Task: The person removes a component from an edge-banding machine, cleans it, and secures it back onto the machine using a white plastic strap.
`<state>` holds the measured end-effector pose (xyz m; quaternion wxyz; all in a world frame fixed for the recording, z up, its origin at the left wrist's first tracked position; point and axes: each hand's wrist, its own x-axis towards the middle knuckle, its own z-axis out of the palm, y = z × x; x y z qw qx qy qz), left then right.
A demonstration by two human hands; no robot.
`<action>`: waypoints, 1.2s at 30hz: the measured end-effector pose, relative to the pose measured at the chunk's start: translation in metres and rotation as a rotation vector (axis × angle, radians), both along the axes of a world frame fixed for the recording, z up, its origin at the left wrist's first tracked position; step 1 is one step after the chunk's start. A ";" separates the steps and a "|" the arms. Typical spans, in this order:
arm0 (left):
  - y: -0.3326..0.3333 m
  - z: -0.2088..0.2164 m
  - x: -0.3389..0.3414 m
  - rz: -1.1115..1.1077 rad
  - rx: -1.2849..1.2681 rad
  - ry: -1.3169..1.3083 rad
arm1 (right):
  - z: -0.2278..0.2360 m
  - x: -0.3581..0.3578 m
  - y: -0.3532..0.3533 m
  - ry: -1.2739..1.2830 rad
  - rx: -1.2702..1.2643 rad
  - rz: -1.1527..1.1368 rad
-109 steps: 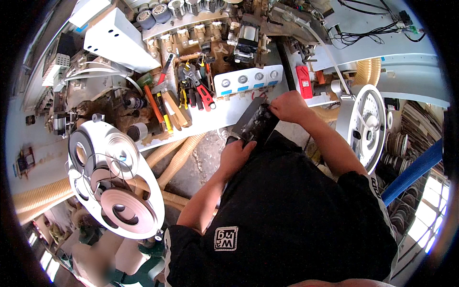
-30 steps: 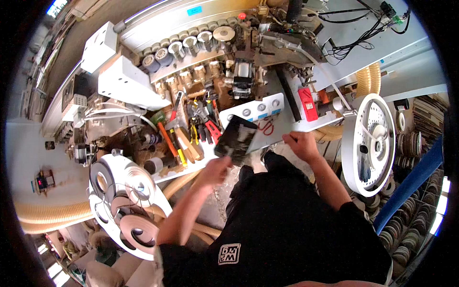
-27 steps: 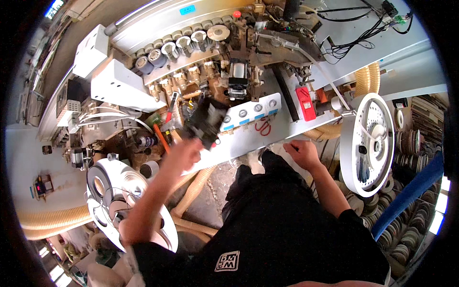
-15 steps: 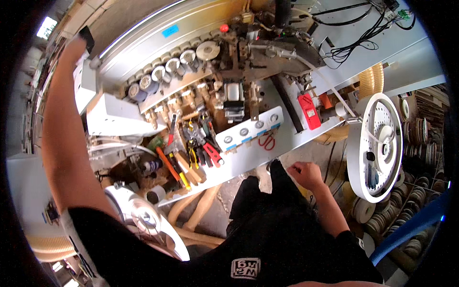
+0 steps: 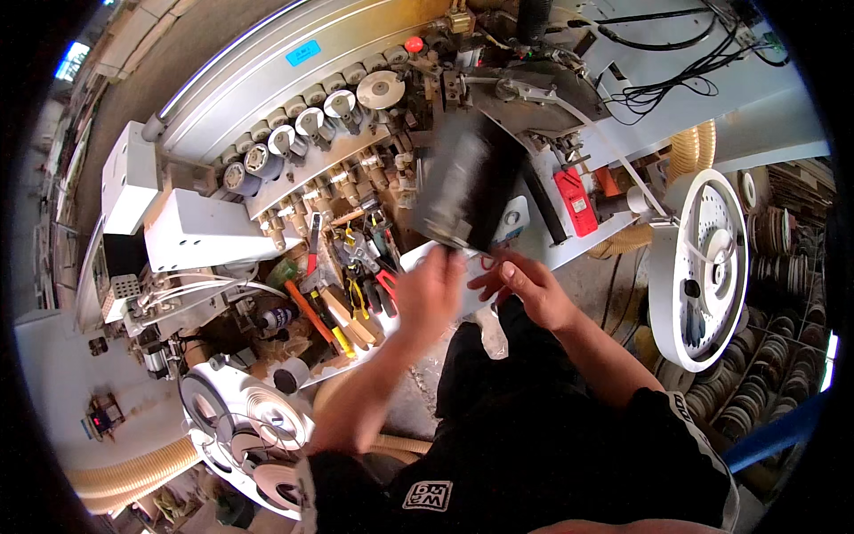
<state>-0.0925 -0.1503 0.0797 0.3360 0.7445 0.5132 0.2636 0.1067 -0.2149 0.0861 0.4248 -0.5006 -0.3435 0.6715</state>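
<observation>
Over the middle of the edge-banding machine, my left hand (image 5: 431, 289) is closed round the lower end of a dark, flat rectangular object (image 5: 471, 182). Motion smears it, so its exact kind cannot be made out. My right hand (image 5: 531, 289) is just to the right of that lower end, fingers loosely apart and pointing toward it; whether they touch is unclear. Behind the object, a white gauge panel (image 5: 514, 216) is mostly hidden. Pliers (image 5: 360, 258) and other hand tools lie left of my left hand.
An orange-handled tool (image 5: 307, 307) lies on the machine bed near a white box-shaped cover (image 5: 200, 231). A red block (image 5: 576, 203) sits at the right, before a large white perforated wheel (image 5: 698, 271). A reel of edge tape (image 5: 276, 418) is lower left; racked rolls (image 5: 774, 356) stand far right.
My left hand has come from the far upper left to the centre, bringing a dark object with it. My right hand has risen slightly leftward and its curled fingers have loosened.
</observation>
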 end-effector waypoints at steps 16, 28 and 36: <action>0.074 -0.061 0.081 -0.061 0.224 -0.090 | -0.210 0.247 0.072 -1.169 -0.076 0.291; 0.112 -0.094 0.096 0.080 0.510 0.175 | -0.386 0.182 0.263 -0.570 -0.376 -0.167; 0.117 -0.098 0.103 0.070 0.531 0.197 | -0.399 0.179 0.299 -0.911 -0.271 0.003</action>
